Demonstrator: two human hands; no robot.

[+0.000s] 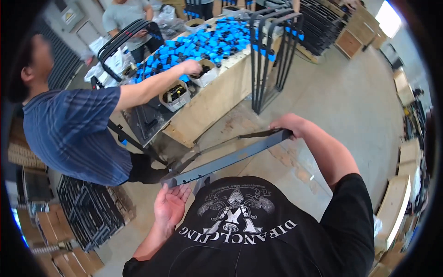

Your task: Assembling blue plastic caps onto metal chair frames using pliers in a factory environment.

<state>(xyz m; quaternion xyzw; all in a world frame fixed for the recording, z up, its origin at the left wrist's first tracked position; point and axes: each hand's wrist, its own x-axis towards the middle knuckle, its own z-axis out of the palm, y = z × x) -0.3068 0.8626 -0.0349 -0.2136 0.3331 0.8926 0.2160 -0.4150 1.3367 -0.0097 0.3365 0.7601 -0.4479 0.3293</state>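
A long grey metal frame hangs slantwise before the wearer's body, clear of the desk. The right hand has its fingers curled round the far right end, apparently taking most of the weight; the left hand lies palm up, fingers loosely spread at the near left end, perhaps steadying it, though I can't tell how firmly. Beyond, a co-worker reaches into a box, kept handy at the desk's edge beside heaped blue pieces.
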